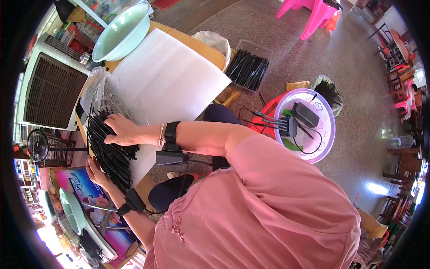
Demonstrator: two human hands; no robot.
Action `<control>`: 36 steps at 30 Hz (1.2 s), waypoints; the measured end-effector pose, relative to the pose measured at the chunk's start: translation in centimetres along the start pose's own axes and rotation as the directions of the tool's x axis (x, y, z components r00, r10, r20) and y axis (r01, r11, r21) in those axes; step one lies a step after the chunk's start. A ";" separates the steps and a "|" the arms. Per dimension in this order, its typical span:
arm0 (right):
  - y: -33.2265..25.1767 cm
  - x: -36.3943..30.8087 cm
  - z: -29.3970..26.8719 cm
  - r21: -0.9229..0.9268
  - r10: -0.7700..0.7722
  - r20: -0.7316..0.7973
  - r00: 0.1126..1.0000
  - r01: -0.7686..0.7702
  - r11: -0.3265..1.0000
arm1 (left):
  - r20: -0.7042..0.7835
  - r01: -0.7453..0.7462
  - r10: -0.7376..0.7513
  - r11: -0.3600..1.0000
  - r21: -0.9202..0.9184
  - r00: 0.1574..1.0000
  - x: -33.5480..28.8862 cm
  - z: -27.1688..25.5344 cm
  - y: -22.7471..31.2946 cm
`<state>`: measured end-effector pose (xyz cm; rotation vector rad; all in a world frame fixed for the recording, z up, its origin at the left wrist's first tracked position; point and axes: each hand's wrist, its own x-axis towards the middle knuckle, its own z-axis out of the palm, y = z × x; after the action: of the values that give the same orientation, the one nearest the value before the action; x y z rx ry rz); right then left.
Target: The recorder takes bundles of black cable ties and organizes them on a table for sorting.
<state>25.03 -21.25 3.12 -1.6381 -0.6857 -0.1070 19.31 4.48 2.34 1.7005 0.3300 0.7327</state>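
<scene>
A large pile of thin black sticks or tubes (109, 157) lies along the left side of the table. From above, my right hand (121, 130) rests on the pile with its fingers apart. My left hand (98, 174) is against the pile's near left edge, its fingers stretched out. Whether any single stick is between the fingers is too small to make out. Just beyond the pile, thin clear strands (115, 101) stick out of a clear plastic bag (95, 85). A white sheet (174, 67) covers most of the tabletop.
A pale green basin (123, 33) stands at the table's far left. A clear box of black sticks (247, 67) is beyond the table. To the right, a purple-rimmed basin (330, 121) holds black devices and cables. A small fan (38, 145) stands at left.
</scene>
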 end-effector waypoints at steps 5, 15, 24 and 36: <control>-1.0 -0.3 -0.6 -0.009 0.056 0.064 0.996 -0.056 0.998 | 0.005 0.004 -0.004 1.000 0.003 1.000 -0.1 0.2 0.3; -1.5 -0.2 0.2 -0.089 -0.073 -0.035 0.997 0.070 0.994 | -0.052 -0.085 0.089 0.993 0.080 0.995 0.4 -2.0 -1.3; 0.3 -0.2 -0.8 -0.216 -0.083 -0.099 0.992 0.060 0.974 | -0.201 0.035 -0.057 0.993 -0.113 0.978 -2.8 2.9 2.2; -1.7 -0.2 -1.9 -0.235 -0.081 -0.024 0.996 0.073 0.969 | -0.323 0.032 0.026 0.985 0.171 0.946 -4.3 3.6 4.7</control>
<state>24.59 -23.03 4.86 -1.8302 -0.7329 -0.2800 17.58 -2.04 5.15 1.7398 0.6419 1.0092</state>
